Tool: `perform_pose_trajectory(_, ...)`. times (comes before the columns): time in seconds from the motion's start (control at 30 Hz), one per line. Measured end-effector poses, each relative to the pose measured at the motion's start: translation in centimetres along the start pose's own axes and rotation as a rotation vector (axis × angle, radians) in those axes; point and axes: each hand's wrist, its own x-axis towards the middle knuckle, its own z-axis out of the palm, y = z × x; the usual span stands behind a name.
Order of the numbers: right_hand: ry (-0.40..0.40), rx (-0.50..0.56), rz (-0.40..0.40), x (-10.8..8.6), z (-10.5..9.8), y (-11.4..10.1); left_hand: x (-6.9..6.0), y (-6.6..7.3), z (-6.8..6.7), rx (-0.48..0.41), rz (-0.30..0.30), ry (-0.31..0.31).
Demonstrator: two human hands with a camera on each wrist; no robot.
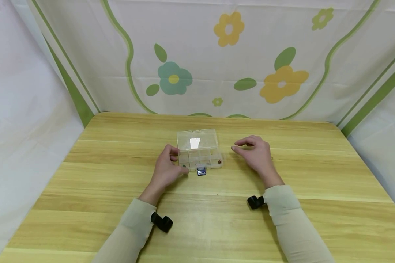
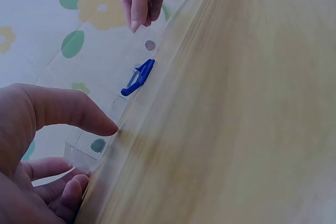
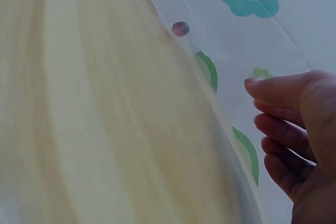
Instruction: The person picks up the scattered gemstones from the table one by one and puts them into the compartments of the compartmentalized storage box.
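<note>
A clear plastic compartment box (image 1: 194,159) lies on the table with its lid (image 1: 204,140) raised at the back. A blue latch (image 1: 201,171) sticks out from its front edge. My left hand (image 1: 167,166) grips the box's left end, thumb at the front corner and fingers behind. A small dark green bead-like piece (image 2: 98,145) lies in the front-left compartment, close to that thumb. In the front-right compartment is a small dark red round piece (image 3: 180,29). To the right of the box, apart from it, my right hand (image 1: 256,153) hovers with loosely bent fingers; nothing shows between them.
The wood-grain table (image 1: 95,204) reaches to a white cloth backdrop (image 1: 197,73) with printed flowers. White cloth also hangs at both sides. A black wrist camera (image 1: 162,222) sits at the left cuff, another black camera (image 1: 255,202) at the right.
</note>
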Motion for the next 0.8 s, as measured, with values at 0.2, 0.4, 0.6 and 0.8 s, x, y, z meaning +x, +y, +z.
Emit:
perform_pose_trajectory(0.2,0.010,0.005,0.020,0.0,-0.7,0.6,0.0,0.0,0.0,-0.001,0.000,0.000)
perform_pose_trajectory(0.4,0.030,0.000,0.036,0.0,-1.5,1.2,0.0,0.0,0.0,0.000,0.005,-0.001)
perform_pose_trajectory(0.6,0.042,-0.001,0.076,0.0,-2.4,2.0,0.1,-0.1,0.1,-0.004,0.003,-0.006)
perform_pose_trajectory(0.8,0.055,-0.008,0.079,0.0,-3.3,2.7,0.2,-0.2,0.1,-0.009,-0.002,-0.008)
